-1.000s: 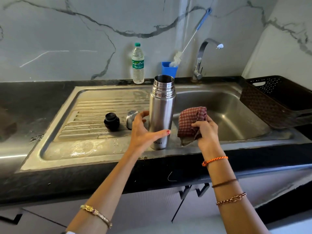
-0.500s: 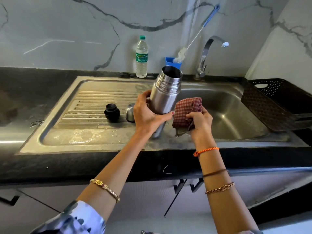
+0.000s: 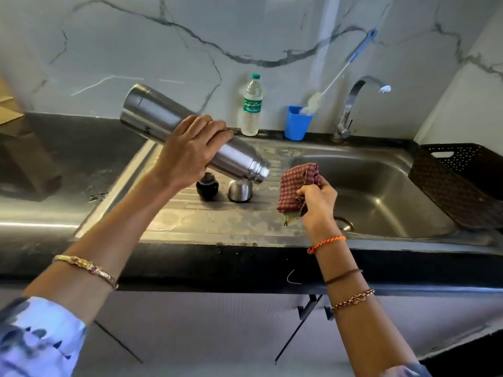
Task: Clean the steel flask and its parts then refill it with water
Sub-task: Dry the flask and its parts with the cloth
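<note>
Fingers of the left hand (image 3: 190,151) wrap the steel flask (image 3: 174,126), mouth tipped down probably to drain, beside the checked cloth (image 3: 296,183) bunched in right hand (image 3: 317,202) fingers.

Flask (image 3: 158,115): brushed steel, satin sheen, smooth body with ridged bands at the neck. Cup lid (image 3: 240,189): the same brushed steel. Stopper (image 3: 207,186): black plastic, glossy. Cloth (image 3: 298,186): woven checked fabric, red and cream, matt, crumpled. Sink (image 3: 381,191): stainless steel, dull and water-marked; its ribbed draining board shows pale streaks. Counter (image 3: 81,137): black stone, polished, with wet patches. Wall (image 3: 190,36): white marble-look slab with grey veins, glossy. Bottle (image 3: 251,106): clear plastic, green cap. Cup (image 3: 296,123): blue plastic, matt. Tap (image 3: 351,104): bright chromed metal. Basket (image 3: 460,183): dark brown plastic, perforated weave pattern.
</note>
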